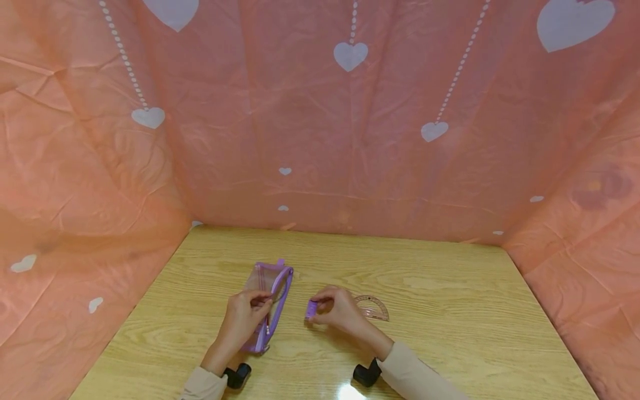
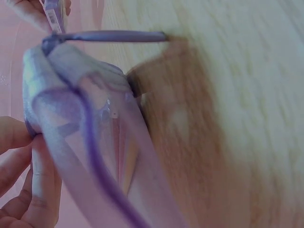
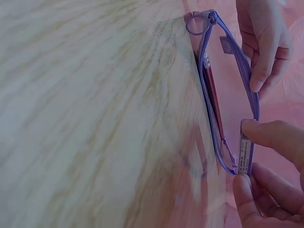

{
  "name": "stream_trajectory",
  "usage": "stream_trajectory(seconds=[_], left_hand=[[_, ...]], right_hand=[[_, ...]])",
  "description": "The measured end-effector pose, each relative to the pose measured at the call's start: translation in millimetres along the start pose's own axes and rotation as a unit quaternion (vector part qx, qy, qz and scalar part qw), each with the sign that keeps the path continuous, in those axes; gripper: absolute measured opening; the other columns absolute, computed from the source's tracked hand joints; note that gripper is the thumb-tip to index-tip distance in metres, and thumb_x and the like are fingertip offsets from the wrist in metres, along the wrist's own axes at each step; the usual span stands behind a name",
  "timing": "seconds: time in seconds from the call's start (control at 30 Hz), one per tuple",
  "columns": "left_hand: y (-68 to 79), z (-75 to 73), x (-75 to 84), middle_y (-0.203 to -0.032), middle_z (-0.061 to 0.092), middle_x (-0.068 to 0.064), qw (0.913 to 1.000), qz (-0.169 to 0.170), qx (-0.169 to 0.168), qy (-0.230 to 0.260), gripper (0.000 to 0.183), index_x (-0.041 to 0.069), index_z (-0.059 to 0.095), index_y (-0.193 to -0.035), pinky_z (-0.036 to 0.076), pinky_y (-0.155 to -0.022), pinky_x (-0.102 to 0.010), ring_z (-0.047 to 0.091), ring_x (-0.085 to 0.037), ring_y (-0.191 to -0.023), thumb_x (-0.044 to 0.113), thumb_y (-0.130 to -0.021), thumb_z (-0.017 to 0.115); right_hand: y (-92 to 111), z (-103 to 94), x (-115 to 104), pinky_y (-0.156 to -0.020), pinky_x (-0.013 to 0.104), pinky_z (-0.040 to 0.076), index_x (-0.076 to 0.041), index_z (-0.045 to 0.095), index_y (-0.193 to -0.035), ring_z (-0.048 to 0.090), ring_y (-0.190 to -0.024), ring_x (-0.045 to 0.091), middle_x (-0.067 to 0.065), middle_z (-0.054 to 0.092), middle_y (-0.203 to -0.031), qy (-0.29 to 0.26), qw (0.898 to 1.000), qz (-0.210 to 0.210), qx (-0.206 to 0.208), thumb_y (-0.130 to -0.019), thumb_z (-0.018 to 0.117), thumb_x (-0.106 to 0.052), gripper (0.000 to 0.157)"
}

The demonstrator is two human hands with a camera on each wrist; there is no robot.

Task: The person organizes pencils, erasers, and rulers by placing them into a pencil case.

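Observation:
A sheer pencil case with purple zipper edging lies unzipped on the left half of the table. My left hand pinches one side of its opening, and the mouth gapes in the right wrist view. Through that gap a red pencil shows inside. Just right of the case, my right hand holds a small purple block between thumb and fingers. A white barcode label runs along one narrow side of the block. Beside the right hand lies a clear, pinkish protractor.
The wood-grain table is enclosed at the back and sides by a pink cloth with white hearts. Black wrist cameras are worn at both wrists. A bright glare spot sits at the table's front.

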State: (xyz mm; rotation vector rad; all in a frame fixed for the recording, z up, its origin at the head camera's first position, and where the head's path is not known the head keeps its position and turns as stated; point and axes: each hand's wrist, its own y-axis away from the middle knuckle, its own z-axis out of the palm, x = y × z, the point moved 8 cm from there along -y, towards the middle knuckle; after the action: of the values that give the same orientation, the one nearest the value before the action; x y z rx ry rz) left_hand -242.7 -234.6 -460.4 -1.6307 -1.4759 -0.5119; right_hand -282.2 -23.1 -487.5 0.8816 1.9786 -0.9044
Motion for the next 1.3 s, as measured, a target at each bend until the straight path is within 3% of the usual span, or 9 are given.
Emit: stream_trajectory(seconds=[0.3,0.43,0.63,1.3], left_hand=[[-0.5,0.6,-0.7,-0.078,0.070,-0.005,1.0000,0.001,-0.001,-0.002,0.011,-0.004,0.076,-0.093,0.055,-0.060,-0.021,0.066,-0.014,-0.069,-0.005,-0.082,0.077],[-0.7,0.0,-0.3,-0.077,0.071,-0.005,1.0000,0.007,0.002,-0.005,0.011,-0.004,0.076,-0.092,0.055,-0.060,-0.022,0.066,-0.014,-0.069,-0.006,-0.081,0.077],[-0.5,-0.3,0.5,-0.077,0.070,-0.005,0.9999,0.013,0.002,-0.004,0.011,-0.003,0.076,-0.092,0.055,-0.059,-0.022,0.066,-0.014,-0.069,-0.006,-0.081,0.077],[-1.4,1.0,-1.9,-0.078,0.071,-0.005,1.0000,-0.002,-0.008,0.003,0.012,-0.004,0.076,-0.094,0.055,-0.060,-0.022,0.067,-0.015,-0.070,-0.005,-0.082,0.077]], right_hand=[[-11.9,8.0,-1.9,-0.072,0.024,0.056,0.003,0.075,-0.101,0.063,-0.080,0.016,0.007,0.067,-0.094,0.008,1.000,0.016,-0.001,-0.070,0.090,-0.004,0.036],[-18.0,14.3,-1.9,-0.072,0.023,0.056,0.003,0.075,-0.101,0.063,-0.081,0.017,0.007,0.066,-0.094,-0.001,1.000,0.030,-0.005,-0.070,0.090,-0.002,0.035],[-25.4,23.2,-5.8,-0.071,0.022,0.056,0.004,0.075,-0.099,0.064,-0.080,0.016,0.007,0.067,-0.092,-0.001,1.000,0.016,-0.006,-0.068,0.090,-0.001,0.035],[-33.5,43.2,-7.8,-0.073,0.021,0.056,0.007,0.074,-0.101,0.062,-0.080,0.013,0.007,0.064,-0.091,-0.027,0.999,0.033,-0.024,-0.070,0.088,0.001,0.035]])
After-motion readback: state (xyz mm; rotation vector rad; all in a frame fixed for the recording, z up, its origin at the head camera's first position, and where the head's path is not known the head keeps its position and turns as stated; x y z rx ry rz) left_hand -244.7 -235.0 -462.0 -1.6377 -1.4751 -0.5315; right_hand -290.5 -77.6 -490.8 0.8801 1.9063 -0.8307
